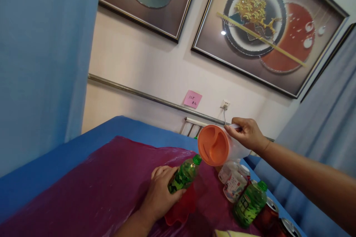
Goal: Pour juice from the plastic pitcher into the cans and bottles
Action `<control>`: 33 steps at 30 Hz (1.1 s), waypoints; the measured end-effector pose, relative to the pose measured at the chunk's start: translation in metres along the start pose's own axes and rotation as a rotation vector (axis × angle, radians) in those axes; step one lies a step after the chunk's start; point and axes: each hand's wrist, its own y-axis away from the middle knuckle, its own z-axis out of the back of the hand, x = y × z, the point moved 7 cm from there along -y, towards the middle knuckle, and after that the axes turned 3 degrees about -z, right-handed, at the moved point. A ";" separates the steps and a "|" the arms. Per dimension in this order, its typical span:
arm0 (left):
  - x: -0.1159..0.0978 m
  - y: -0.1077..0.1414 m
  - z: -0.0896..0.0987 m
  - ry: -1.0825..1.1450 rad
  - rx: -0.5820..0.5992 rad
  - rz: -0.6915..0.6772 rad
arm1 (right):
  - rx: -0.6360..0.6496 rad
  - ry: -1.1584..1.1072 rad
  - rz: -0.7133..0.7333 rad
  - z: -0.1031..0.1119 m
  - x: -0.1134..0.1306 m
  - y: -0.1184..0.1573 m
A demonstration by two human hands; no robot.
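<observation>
My left hand (161, 192) is wrapped round a green plastic bottle (185, 174) with a green cap, tilted up to the right. Under the bottle and partly hidden by my hand lies a red wavy-edged dish (182, 207) on the purple sheet (111, 185). Raised at the right, my right hand (247, 133) grips the white handle of a pitcher (239, 150) with a translucent body. The pitcher's orange lid (213, 145) faces left, just above the green bottle's cap.
At the right stand clear bottles with printed labels (235, 185), another green bottle (250, 203) and dark red cans (268, 211). Something yellow (233, 233) shows at the bottom edge. A metal rail (144, 94) crosses the wall behind, and blue curtains (47, 55) hang at the sides.
</observation>
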 end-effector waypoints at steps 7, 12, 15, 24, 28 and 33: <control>-0.001 -0.001 -0.001 0.011 0.022 0.021 | -0.003 0.000 0.000 0.001 0.001 0.000; -0.001 0.000 -0.001 0.014 0.019 0.014 | -0.012 0.012 0.013 0.002 0.001 0.001; -0.001 0.000 -0.001 0.016 0.019 0.009 | -0.022 0.012 0.013 0.003 0.001 0.001; -0.003 0.000 0.002 0.014 0.017 0.013 | -0.008 0.008 0.020 0.002 0.003 0.001; -0.002 0.000 0.000 0.017 0.014 0.012 | -0.010 0.012 0.015 0.003 0.004 0.001; -0.001 0.001 0.000 0.016 0.009 0.002 | -0.010 0.021 0.018 0.004 0.005 0.001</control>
